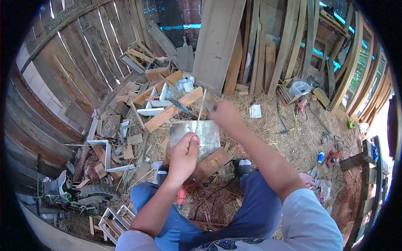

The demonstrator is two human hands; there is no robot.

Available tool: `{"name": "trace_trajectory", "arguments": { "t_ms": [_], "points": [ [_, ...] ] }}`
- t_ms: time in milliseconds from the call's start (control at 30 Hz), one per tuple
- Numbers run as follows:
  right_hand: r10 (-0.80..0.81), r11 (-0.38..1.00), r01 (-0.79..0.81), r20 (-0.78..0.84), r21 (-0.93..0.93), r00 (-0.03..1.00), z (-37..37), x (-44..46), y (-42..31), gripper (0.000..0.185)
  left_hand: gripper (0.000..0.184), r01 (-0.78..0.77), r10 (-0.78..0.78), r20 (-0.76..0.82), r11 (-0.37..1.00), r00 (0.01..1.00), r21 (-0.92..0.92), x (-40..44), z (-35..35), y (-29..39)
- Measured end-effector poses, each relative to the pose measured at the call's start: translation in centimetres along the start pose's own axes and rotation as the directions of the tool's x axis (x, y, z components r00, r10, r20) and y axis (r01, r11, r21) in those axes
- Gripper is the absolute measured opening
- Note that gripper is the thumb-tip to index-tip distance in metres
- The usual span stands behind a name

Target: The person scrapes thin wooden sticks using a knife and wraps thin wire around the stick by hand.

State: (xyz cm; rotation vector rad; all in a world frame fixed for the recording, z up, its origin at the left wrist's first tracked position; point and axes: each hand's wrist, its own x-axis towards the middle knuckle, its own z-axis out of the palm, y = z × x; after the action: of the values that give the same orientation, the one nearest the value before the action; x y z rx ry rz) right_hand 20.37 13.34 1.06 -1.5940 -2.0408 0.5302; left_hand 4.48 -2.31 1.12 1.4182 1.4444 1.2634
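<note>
My left hand (186,154) is closed around the lower end of a thin wooden stick (201,106), which points up and away from me. My right hand (228,117) is closed just right of the stick, with a blurred grey blade-like piece (210,107) showing at its fingers, probably a knife. Its handle is hidden in the fist. Below the hands a flat metal sheet (209,140) lies between my feet. Beyond the stick is a dark, long blade-shaped piece (183,109) near a board; I cannot tell whether it touches anything I hold.
A reddish wooden block (212,164) and a red power tool (181,196) are near my feet. Scrap boards (173,109) and a white frame (108,157) lie left. Tall planks (220,46) lean at the back. Right are a blue can (320,157) and another red tool (333,159).
</note>
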Motion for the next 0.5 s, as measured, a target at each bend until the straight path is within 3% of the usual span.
{"name": "trace_trajectory", "arguments": {
  "t_ms": [67, 200, 300, 367, 400, 467, 500],
  "points": [
    [0.183, 0.983, -0.185, -0.118, -0.010, 0.976, -2.0, 3.2, 3.7, 0.030, 0.020, 0.005, -0.003, 0.109, 1.000, 0.994, -0.015, -1.1, 0.4, 0.3],
    [0.252, 0.968, -0.248, -0.165, 0.048, 0.953, -2.5, 3.6, 6.7, 0.031, 0.018, 0.033, -0.015, 0.114, 0.988, 0.993, -0.153, -1.6, 1.0, 0.4],
    [0.213, 0.965, -0.196, -0.086, 0.173, 0.973, -1.0, 1.3, 5.0, 0.031, 0.017, 0.220, -0.185, 0.177, 0.953, 0.967, -0.210, -0.4, 0.1, -0.9],
    [0.054, 0.996, -0.053, -0.014, 0.077, 0.998, -1.1, -0.1, 2.0, 0.028, 0.017, 0.227, -0.189, 0.165, 0.941, 0.968, -0.251, -0.2, -0.3, -0.2],
    [0.050, 0.996, -0.049, -0.011, 0.080, 0.999, -0.3, -0.5, 1.7, 0.028, 0.017, 0.235, -0.196, 0.158, 0.928, 0.968, -0.289, -0.1, -0.5, 0.0],
    [-0.160, 0.987, 0.160, 0.021, 0.026, 0.987, 1.3, -1.2, 1.4, 0.021, 0.016, 0.226, -0.187, 0.153, 0.926, 0.970, -0.303, 0.2, -0.5, 0.0],
    [-0.163, 0.986, 0.162, 0.021, 0.028, 0.986, 1.6, -1.7, 0.7, 0.021, 0.016, 0.216, -0.175, 0.152, 0.922, 0.973, -0.320, 0.3, -0.4, -0.1]
  ]
}}
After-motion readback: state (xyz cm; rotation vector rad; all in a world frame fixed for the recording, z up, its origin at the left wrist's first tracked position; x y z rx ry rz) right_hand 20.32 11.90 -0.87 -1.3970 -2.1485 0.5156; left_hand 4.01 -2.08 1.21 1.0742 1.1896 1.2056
